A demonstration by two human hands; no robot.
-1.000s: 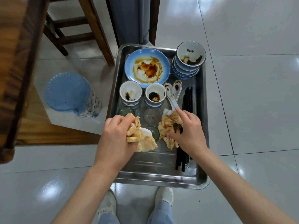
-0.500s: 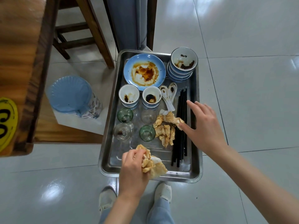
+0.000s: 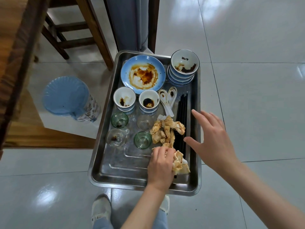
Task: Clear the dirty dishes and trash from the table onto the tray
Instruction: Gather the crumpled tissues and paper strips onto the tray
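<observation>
Left hand (image 3: 160, 164): curled round a stained napkin wad (image 3: 180, 163), low over the tray's near right part, wad touching or just above the metal; cannot tell which.
Right hand (image 3: 212, 138): spread, fingers straight, holding nothing, hovering above the tray's right rim.
Loose napkins (image 3: 166, 129): crumpled, sauce-stained, lying on the tray floor just beyond the left hand, partly over the black chopsticks (image 3: 181, 113).
Tray (image 3: 115, 179): steel, seemingly raised off the tiled floor on a support that is hidden.
Dishes aboard: blue plate (image 3: 143, 74) smeared with sauce at the far end; stacked bowls (image 3: 184, 66) at the far right corner; two small cups (image 3: 125, 99) and two white spoons (image 3: 168, 100) mid-tray; four small glasses (image 3: 119, 119) on the left.
Table (image 3: 16, 47): wooden edge at far left; top mostly out of view.
Stage, as judged: last trash being set down; little left to clear.
Risk, napkins: light wad may roll off the low near rim if dropped near the edge.
Risk, chopsticks: wad landing on them could nudge them askew.
Risk, glasses: a careless sweep leftward could tip the nearest glass.
Risk, tray: pressure on the near rim might tilt it, the support being unseen.
</observation>
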